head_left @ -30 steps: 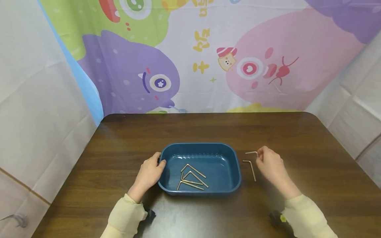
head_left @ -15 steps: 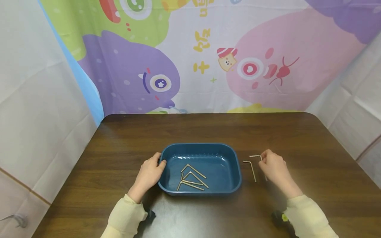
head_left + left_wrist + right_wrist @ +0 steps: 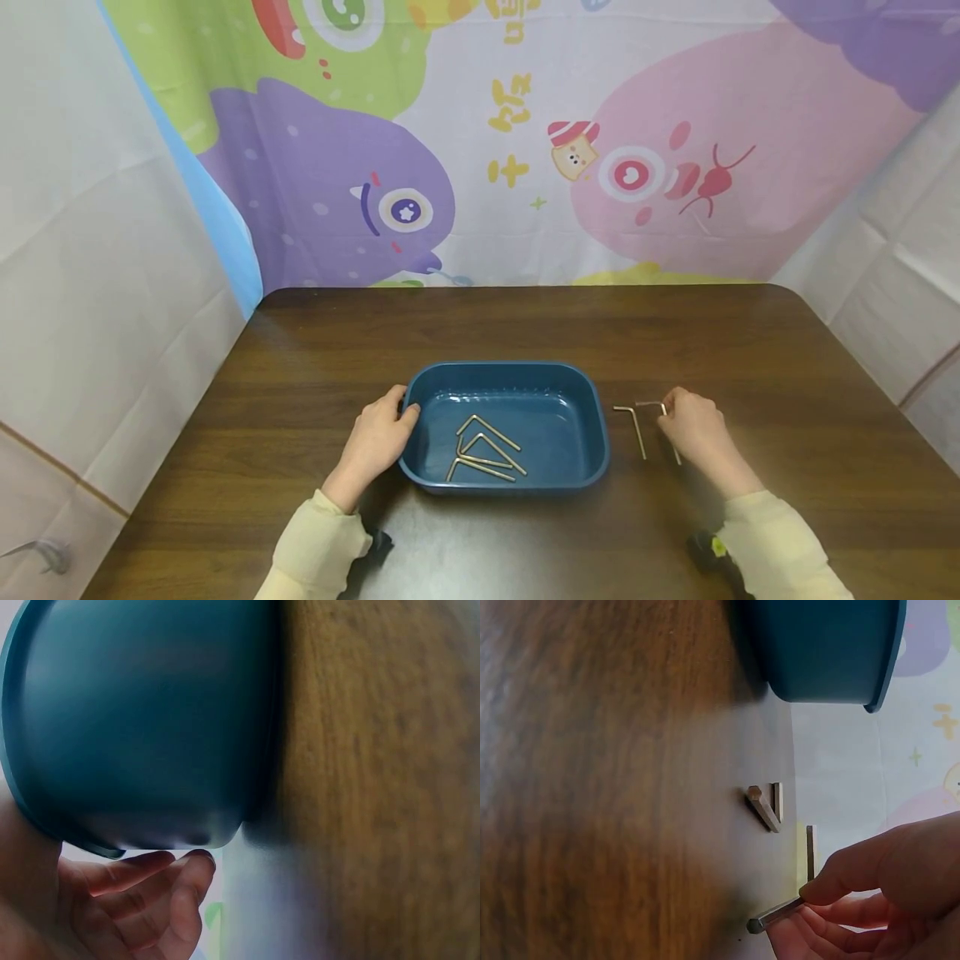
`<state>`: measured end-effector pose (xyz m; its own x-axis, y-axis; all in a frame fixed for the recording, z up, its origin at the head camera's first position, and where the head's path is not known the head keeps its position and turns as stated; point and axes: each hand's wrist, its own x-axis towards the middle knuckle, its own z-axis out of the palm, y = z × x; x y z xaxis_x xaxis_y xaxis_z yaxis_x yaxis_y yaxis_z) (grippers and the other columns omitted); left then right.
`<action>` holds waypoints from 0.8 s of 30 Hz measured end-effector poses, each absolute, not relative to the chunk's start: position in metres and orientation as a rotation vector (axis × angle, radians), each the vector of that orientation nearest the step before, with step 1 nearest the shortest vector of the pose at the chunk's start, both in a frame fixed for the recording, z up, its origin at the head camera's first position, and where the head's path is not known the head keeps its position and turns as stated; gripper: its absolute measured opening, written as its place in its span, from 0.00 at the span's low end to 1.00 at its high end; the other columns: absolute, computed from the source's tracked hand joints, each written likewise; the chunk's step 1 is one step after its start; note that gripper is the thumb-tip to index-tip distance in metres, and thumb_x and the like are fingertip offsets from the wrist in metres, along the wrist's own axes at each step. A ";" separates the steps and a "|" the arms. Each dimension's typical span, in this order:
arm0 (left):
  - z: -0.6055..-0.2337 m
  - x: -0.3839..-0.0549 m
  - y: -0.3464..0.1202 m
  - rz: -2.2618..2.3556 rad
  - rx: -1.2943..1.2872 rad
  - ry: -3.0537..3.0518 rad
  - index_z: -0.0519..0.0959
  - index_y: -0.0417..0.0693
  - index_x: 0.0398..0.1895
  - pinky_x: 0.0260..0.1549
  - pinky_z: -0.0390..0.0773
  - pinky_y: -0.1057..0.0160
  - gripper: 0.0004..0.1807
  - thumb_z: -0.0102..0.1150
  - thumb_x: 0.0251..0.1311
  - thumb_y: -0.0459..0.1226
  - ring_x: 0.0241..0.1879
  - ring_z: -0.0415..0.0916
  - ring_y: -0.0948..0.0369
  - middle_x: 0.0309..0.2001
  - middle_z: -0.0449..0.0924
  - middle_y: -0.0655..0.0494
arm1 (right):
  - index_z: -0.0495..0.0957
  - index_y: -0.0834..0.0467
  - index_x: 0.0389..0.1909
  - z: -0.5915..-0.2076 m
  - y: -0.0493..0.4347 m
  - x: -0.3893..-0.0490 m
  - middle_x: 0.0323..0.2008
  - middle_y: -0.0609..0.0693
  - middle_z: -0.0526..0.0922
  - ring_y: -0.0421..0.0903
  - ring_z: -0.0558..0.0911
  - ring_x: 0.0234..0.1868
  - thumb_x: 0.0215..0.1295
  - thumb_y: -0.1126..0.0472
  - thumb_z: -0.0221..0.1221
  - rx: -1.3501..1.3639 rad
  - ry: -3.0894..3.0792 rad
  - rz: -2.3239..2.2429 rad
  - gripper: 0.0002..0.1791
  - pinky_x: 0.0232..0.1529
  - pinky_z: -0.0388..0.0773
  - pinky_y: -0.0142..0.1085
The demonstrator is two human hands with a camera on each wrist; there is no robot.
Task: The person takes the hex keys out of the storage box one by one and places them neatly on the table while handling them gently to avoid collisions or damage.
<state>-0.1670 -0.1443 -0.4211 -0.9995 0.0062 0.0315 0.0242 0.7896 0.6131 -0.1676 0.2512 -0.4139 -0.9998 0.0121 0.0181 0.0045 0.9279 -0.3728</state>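
A deep blue rectangular tray (image 3: 506,486) stands mid-table, with several metal hex keys (image 3: 498,454) lying in its left half. At its left end my left hand (image 3: 375,437) grips the rim, the thumb over the edge and the fingers along the outside wall. To the right of the tray, my right hand (image 3: 697,425) pinches an L-shaped hex key (image 3: 780,911) near its bend, the long arm pointing back towards me. The right wrist view shows its hexagonal end. Between this hand and the tray, another hex key (image 3: 638,433) lies on the wood.
The dark wooden table (image 3: 330,333) has rounded far corners. Behind it hangs a cartoon-printed cloth (image 3: 517,225), with pale panels (image 3: 97,250) at the sides. Dark objects (image 3: 708,550) show beside both sleeve cuffs.
My right hand has moved right and a little towards me, bringing the pinched hex key down beside the one on the table. The left hand and tray have stayed put.
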 end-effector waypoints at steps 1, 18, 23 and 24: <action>-0.421 -0.167 -0.144 -1.009 -0.025 -2.945 0.72 0.43 0.53 0.43 0.74 0.49 0.19 0.47 0.62 0.43 0.46 0.76 0.49 0.48 0.78 0.45 | 0.73 0.68 0.31 -0.414 0.251 -0.168 0.25 0.58 0.78 0.58 0.78 0.29 0.48 0.66 0.53 -0.017 -3.068 0.593 0.10 0.32 0.72 0.51; -0.420 -0.166 -0.144 -1.015 -0.030 -2.940 0.72 0.43 0.52 0.43 0.73 0.48 0.19 0.47 0.62 0.43 0.46 0.76 0.48 0.49 0.78 0.44 | 0.73 0.67 0.32 -0.418 0.254 -0.170 0.29 0.60 0.79 0.59 0.78 0.31 0.48 0.65 0.52 -0.071 -3.120 0.606 0.10 0.34 0.72 0.51; -0.420 -0.166 -0.144 -1.014 -0.027 -2.941 0.72 0.43 0.52 0.43 0.73 0.48 0.19 0.47 0.62 0.43 0.46 0.76 0.48 0.48 0.78 0.44 | 0.73 0.67 0.32 -0.418 0.253 -0.170 0.30 0.61 0.80 0.58 0.78 0.31 0.48 0.65 0.51 -0.068 -3.120 0.617 0.11 0.33 0.72 0.50; -0.420 -0.166 -0.144 -1.013 -0.026 -2.940 0.72 0.43 0.52 0.43 0.73 0.48 0.19 0.47 0.62 0.43 0.46 0.76 0.48 0.48 0.78 0.44 | 0.73 0.67 0.32 -0.418 0.253 -0.169 0.30 0.61 0.80 0.58 0.78 0.30 0.48 0.65 0.51 -0.070 -3.121 0.618 0.11 0.33 0.72 0.50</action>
